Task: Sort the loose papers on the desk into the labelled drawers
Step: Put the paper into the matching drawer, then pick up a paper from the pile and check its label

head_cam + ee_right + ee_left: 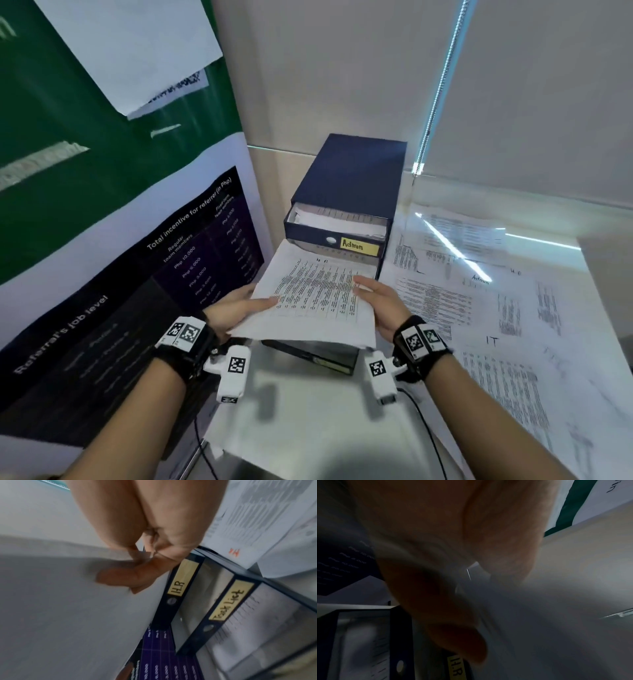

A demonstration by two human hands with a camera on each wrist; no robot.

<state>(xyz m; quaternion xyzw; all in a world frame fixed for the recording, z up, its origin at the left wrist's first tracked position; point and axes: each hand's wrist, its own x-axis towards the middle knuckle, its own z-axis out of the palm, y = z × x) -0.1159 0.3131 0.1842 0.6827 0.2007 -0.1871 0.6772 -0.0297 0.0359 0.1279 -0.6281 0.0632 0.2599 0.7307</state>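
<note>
Both hands grip one printed sheet (315,294), left hand (236,308) and right hand (380,308) pinching opposite side edges, long axis pointing away, H.R drawer (178,586) open directly underneath.

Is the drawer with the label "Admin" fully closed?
No, the Admin drawer is pulled partly out, and papers show inside it.

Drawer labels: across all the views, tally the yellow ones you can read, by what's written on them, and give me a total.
Admin label: 1
H.R label: 1
Task List label: 1
Total: 3
</note>
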